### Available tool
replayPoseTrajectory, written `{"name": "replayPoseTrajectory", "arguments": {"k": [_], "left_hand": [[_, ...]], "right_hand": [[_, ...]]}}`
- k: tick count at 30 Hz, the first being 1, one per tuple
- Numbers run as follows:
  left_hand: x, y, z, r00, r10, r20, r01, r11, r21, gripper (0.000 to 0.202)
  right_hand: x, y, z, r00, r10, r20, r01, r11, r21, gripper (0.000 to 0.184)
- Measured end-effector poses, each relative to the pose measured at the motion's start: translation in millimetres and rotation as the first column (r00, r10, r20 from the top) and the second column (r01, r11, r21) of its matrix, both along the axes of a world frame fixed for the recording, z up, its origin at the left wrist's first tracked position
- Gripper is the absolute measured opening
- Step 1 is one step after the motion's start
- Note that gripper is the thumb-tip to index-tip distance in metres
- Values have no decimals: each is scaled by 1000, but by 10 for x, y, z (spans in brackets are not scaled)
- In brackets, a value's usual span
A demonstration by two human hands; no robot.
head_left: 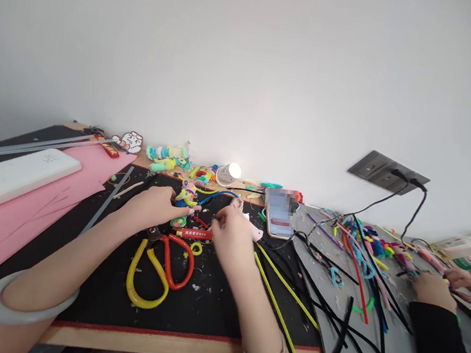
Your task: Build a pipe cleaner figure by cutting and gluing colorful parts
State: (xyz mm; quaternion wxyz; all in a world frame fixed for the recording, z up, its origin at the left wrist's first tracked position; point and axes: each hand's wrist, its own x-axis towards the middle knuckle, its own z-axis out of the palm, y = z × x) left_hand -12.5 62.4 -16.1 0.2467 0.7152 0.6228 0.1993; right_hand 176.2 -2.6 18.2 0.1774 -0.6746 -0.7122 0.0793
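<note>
Head view on my screen, and straight to the small fuzzy figure point(187, 194), a multicoloured twist of yellow, pink and green, up on the far half of the black mat point(201, 316). Its long axis runs nearly upright in my picture, the pink-and-purple end up toward the wall, the green end down toward me, the top leaning slightly right.

On it, the left hand point(154, 208)! That forearm slants up from my lower left, back of the hand uppermost, fingers curled behind the figure and thumb stretched across its lower part: a nearly closed pinch, and I read it as a hold.

Over to the right hand point(232, 234): forearm rising steeply from the lower edge, wrist bent, fingers curled in and pointing away toward the wall. Whether they grip anything, I cannot tell from here; the knuckles block me.

Between the hands, a red strip point(194, 233) lies crosswise, a yellow ring point(196, 248) just below it. Nearer me, a cutter with one yellow and one red handle point(145, 303), loops toward me. Further out, a phone point(277, 219) beyond the right hand, a paper cup point(227, 176) by the wall, and, far right, a co-worker's hands point(434, 289).
</note>
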Motion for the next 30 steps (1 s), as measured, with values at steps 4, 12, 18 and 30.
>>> {"name": "replayPoseTrajectory", "arguments": {"k": [4, 12, 18, 30], "left_hand": [[67, -33, 83, 992, -31, -121, 23, 998, -66, 39], [34, -72, 86, 992, 80, 97, -76, 996, -42, 42], [82, -101, 88, 892, 148, 427, -167, 986, 7, 43], [228, -183, 105, 296, 194, 935, 256, 927, -273, 26]], "right_hand": [[319, 185, -138, 952, -257, 168, 258, 966, 14, 32], [428, 243, -287, 945, -313, 96, 317, 948, -35, 49], [659, 292, -283, 937, -341, -80, 347, 935, 70, 44], [736, 303, -307, 912, -73, -403, 252, 876, 410, 20]]}}
